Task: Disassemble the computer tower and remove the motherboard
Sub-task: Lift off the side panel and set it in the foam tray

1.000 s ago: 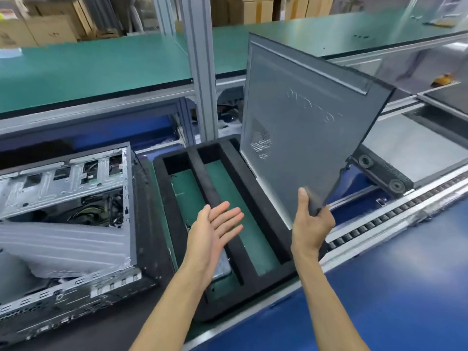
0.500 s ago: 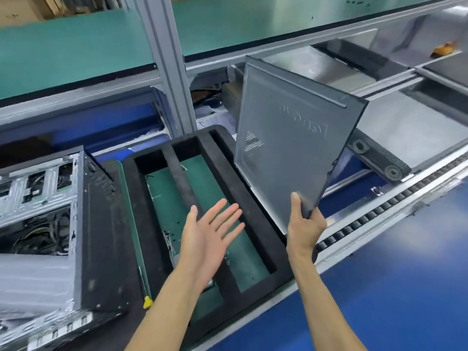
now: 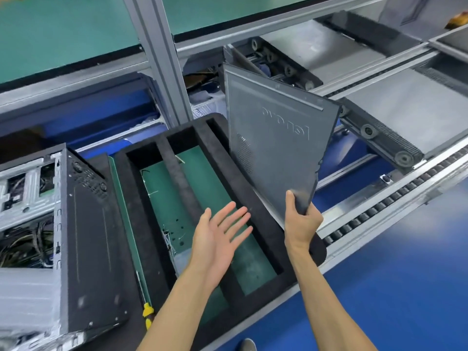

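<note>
1. Side panel [image 3: 276, 145]: flat sheet metal, dull grey, fine matte grain; patch of small perforations low on its left half; raised lettering seen mirrored; folded lip along the top edge. Held upright, tilted, lower corner down.
2. Right hand [image 3: 300, 224]: pinching the panel's lower corner, thumb [image 3: 291, 201] pressed flat on the near face, remaining fingers curled round the back edge. Panel rising up and away from that grip.
3. Left hand [image 3: 217, 239]: spread wide, palm up, fingers straight, holding nothing. Just left of the panel's bottom corner, apart from it, hovering over the foam tray [image 3: 255, 198].
4. Foam tray: black, soft-looking, fuzzy surface, rounded corners, two long rectangular cut-outs split by a narrow bar. Green mat [image 3: 207, 178] showing through the cut-outs, speckled with small dark bits, possibly screws, too small to tell. Directly beneath both hands.
5. Computer tower [image 3: 58, 219]: lying on its side, well left of the left hand's fingers. Open side up, bare stamped silver frame with slots, dark cables bundled inside. Black textured face toward the tray, embossed lines and vent holes.
6. Yellow-handled tool [image 3: 147, 312]: small, between tower and tray, near the left forearm.
7. Roller conveyor [image 3: 379, 211]: row of small black rollers in a metal rail, right of the right hand.
</note>
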Demonstrator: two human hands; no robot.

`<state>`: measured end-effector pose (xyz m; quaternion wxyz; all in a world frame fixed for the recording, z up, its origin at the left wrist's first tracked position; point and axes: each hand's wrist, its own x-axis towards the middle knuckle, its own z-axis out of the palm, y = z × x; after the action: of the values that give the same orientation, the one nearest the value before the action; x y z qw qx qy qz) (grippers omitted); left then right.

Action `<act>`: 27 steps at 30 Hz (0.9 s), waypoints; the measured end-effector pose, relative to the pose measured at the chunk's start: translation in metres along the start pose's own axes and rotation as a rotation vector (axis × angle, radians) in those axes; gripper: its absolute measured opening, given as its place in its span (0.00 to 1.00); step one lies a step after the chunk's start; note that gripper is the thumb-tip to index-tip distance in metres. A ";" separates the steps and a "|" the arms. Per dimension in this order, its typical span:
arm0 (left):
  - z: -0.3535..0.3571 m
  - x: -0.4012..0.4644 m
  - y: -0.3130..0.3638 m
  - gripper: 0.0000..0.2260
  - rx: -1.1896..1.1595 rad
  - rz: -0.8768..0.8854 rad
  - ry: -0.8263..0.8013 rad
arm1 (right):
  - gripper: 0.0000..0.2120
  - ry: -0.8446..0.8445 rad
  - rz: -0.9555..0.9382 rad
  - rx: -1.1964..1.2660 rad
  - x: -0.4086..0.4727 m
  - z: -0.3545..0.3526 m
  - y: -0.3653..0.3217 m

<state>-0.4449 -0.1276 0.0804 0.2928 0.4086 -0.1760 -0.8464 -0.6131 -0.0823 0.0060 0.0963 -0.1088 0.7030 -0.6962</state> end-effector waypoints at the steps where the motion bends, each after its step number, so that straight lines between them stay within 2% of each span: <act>1: 0.001 0.001 -0.001 0.23 -0.003 -0.008 0.008 | 0.24 0.009 0.022 0.003 0.001 -0.003 0.001; 10: 0.013 0.011 -0.021 0.21 0.028 -0.079 0.062 | 0.12 0.025 0.239 -0.047 -0.011 -0.033 0.009; 14: 0.016 0.010 -0.028 0.19 0.066 -0.096 0.070 | 0.05 -0.019 0.244 -0.080 -0.016 -0.040 0.006; 16: 0.016 0.007 -0.030 0.19 0.091 -0.098 0.081 | 0.03 -0.056 0.183 -0.055 -0.014 -0.046 -0.003; 22: 0.016 -0.008 -0.021 0.17 0.120 -0.045 0.077 | 0.24 -0.051 -0.081 0.132 -0.006 -0.062 -0.057; 27: 0.008 -0.036 -0.001 0.17 0.136 0.030 0.045 | 0.23 0.037 -0.448 0.106 -0.019 -0.069 -0.108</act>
<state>-0.4339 -0.1035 0.1059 0.2807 0.4436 -0.2326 -0.8187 -0.6125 -0.0118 0.1142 -0.0677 -0.2442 0.6254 -0.7380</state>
